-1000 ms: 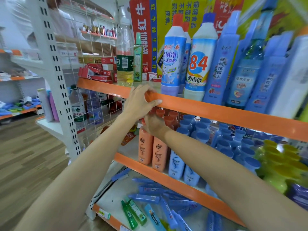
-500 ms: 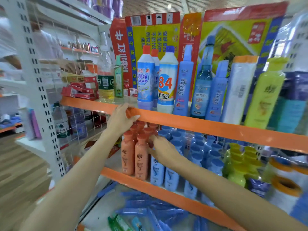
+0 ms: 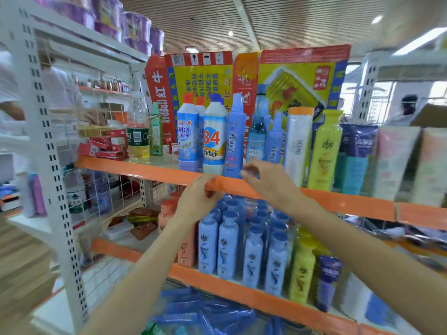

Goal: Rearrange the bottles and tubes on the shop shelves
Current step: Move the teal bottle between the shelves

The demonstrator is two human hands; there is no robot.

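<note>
Gripping the orange front edge of the upper shelf (image 3: 150,169), left hand (image 3: 197,200) has fingers curled over the strip, thumb beneath. Right hand (image 3: 268,182) raised just above same edge, fingers loosely bent, tips at the base of a blue bottle (image 3: 235,139); whether it pinches anything, cannot tell. Both forearms reach up and forward from below. Bottles and upright tubes (image 3: 298,143) line the upper shelf; pale blue bottles (image 3: 228,245) crowd the middle shelf; blue tubes (image 3: 193,313) lie loose on the bottom one.
</note>
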